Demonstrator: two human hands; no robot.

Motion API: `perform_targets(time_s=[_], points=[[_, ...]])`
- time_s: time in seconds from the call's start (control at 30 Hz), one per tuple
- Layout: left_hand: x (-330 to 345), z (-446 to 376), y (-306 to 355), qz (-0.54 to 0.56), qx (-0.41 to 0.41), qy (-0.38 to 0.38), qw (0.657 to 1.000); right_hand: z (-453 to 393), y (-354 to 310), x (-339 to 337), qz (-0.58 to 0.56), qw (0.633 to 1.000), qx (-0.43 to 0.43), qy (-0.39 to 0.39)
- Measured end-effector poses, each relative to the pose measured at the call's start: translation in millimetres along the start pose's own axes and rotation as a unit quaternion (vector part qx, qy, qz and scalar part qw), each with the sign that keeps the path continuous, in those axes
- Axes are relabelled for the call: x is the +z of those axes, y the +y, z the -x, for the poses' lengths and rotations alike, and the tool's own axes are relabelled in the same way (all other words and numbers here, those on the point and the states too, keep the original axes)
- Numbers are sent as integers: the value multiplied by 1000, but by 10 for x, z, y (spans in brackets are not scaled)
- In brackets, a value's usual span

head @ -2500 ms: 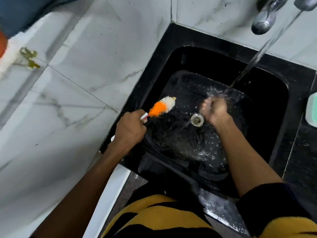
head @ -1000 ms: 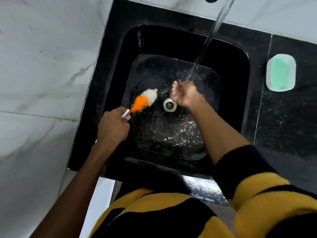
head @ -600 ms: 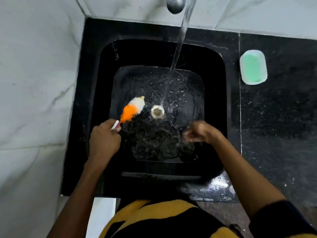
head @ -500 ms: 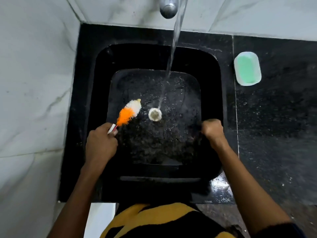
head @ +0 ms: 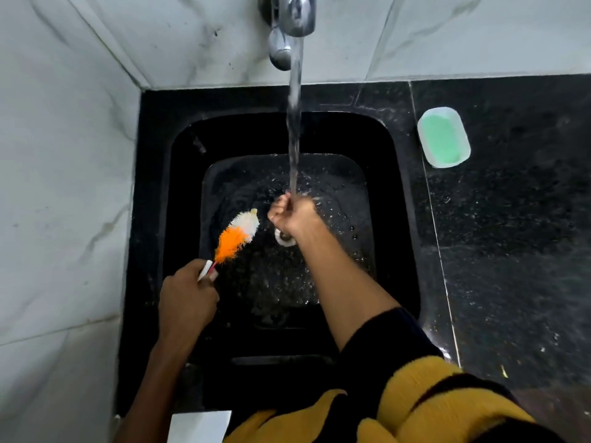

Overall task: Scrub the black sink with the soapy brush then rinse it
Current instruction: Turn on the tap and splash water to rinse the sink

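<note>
Nearest the camera we note a yellow-and-black striped garment (head: 431,401), its dark cuff pushed up the right forearm. At the sink's near left, the left hand (head: 187,303) is clenched round the handle of the brush (head: 235,239); only a short white-and-red stub of handle shows beyond the knuckles. The brush head, orange bristles toward the handle and white at the tip, is raised at an angle over the left part of the basin floor; we cannot tell whether the bristles touch the surface.

The black sink (head: 393,219) is set in a dark speckled counter (head: 511,251). Its floor is wet, with droplets and ripples across it. The right hand (head: 292,215) is held over the middle of the basin, fingers curled in a fist with nothing visible in its grasp, directly under the stream of water (head: 295,123), which strikes it. The drain (head: 284,240) is partly hidden beneath that wrist.

Farther back, right of the sink, a white soap dish (head: 444,137) with a green bar sits on the counter. The chrome tap (head: 289,24) projects from the marble wall (head: 64,155) and is running.
</note>
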State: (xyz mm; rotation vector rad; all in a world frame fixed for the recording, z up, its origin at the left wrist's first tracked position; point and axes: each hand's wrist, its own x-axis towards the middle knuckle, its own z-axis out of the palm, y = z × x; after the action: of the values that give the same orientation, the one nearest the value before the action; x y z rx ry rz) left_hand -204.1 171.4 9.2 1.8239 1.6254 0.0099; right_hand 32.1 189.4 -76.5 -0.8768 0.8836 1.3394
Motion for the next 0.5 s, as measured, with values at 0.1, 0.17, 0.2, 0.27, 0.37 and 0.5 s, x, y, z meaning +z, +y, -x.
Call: perform_targets(time_s=[0.1,0.17,0.2,0.27,0.37,0.5], points=[[-1,-19,-9,4,3,4,1000,19,-232,5,-120,990,-39,-64],[-4,-24,1,9,7,2,1000,120,-558,-78,-236,957,-126,-108],[-6,-26,6,10,10,3,1000,208,-730,-139,-265,944,-163,-111],[-13,-27,11,10,11,11,1000,308,-971,-313,-289,935,-190,-82],[-6,-21,-7,17,9,12,1000,283,-945,-566,-258,948,-184,-15],[27,-8,-58,16,3,8,1000,183,-475,-603,-130,985,-110,40]])
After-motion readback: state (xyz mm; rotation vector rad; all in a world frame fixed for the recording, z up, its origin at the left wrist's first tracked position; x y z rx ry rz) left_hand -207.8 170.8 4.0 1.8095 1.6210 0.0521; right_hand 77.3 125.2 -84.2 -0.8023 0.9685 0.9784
